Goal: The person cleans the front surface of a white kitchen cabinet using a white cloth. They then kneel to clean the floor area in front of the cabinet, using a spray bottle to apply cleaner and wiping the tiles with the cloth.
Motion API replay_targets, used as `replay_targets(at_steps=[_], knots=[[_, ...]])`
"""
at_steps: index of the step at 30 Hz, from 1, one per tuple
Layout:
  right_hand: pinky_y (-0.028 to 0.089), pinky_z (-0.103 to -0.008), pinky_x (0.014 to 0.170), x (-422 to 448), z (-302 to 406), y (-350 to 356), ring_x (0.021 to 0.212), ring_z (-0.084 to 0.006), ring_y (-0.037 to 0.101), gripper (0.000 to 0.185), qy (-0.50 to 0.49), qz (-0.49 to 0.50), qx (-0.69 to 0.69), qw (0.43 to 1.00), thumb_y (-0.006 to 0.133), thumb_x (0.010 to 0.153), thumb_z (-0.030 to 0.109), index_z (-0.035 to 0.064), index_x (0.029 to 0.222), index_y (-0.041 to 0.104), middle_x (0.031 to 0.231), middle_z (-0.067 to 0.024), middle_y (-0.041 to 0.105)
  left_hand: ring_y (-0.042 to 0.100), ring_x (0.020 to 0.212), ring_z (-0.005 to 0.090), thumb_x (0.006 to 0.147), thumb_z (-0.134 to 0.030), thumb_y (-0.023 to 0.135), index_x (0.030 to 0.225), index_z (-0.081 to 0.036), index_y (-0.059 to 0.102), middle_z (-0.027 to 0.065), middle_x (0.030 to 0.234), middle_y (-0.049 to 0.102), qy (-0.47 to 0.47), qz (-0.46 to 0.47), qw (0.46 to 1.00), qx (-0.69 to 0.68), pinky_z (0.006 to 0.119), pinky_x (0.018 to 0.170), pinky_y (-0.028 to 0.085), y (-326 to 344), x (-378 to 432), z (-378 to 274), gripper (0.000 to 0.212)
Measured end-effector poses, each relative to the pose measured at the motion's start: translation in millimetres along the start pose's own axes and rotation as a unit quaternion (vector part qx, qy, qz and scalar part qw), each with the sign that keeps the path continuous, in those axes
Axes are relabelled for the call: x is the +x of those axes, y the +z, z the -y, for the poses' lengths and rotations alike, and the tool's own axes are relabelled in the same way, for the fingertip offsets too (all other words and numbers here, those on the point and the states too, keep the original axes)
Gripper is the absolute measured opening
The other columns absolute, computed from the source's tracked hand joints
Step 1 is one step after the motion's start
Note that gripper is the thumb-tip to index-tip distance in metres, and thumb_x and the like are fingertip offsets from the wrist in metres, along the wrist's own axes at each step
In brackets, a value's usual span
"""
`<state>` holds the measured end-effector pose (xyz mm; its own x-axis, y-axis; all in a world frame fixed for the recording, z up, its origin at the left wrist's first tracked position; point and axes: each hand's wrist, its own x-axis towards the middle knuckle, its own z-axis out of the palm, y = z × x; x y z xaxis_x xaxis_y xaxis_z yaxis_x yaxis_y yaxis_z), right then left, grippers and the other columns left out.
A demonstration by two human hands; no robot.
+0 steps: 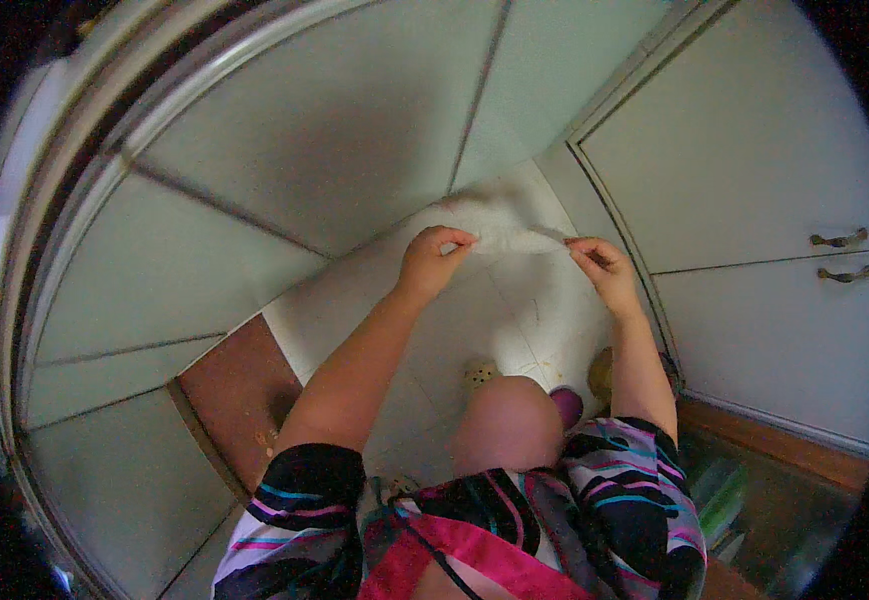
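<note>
Between my two hands stretches a thin, whitish, partly see-through sheet (513, 240), perhaps of plastic or tissue. It is held out in front of me above the pale tiled floor (434, 352). Thumb and forefinger of my left hand (428, 261) pinch its left end. At the other end, the fingertips of my right hand (608, 274) grip its corner. The sheet blends into the light floor behind it, so its exact outline is hard to tell.
Large pale wall panels (201, 255) with dark joints rise on the left, above a reddish-brown panel (243, 390). On the right stands a white cupboard (742, 172) with metal handles (839, 238). A perforated light shoe (479, 372) and a purple item (568, 406) show beside my knee.
</note>
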<state>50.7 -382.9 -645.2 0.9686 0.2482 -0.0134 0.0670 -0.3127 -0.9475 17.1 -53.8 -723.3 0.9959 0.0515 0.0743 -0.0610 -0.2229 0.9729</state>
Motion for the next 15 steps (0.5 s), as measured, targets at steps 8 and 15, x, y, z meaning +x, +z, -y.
replay_targets(at_steps=[8,15], knots=[[0.048,-0.0390,0.110,-82.2,-162.7,-27.4,0.136,-0.0329,0.056,0.039,0.022,0.030,-0.277,0.960,0.076,0.086,-0.001,0.0172,0.120,0.073,0.146,-0.0115,0.061,0.050,0.140,0.0337,0.083,-0.010,0.074,0.120,-0.017,0.075,0.0104,0.142,0.062,0.141,0.203,0.881,0.403,0.044,0.115,0.041,87.5,-31.4,48.5,0.037],[0.027,-0.0531,0.124,-57.1,-193.3,54.4,0.155,-0.0388,0.025,0.068,0.084,-0.022,-0.429,0.899,0.078,0.087,0.024,0.0142,0.149,0.051,0.167,-0.0137,0.032,0.038,0.149,0.0368,0.086,-0.010,0.073,0.125,-0.013,0.071,0.0143,0.154,0.051,0.068,0.336,0.868,0.361,0.048,0.122,0.034,35.1,-48.8,50.1,0.039]])
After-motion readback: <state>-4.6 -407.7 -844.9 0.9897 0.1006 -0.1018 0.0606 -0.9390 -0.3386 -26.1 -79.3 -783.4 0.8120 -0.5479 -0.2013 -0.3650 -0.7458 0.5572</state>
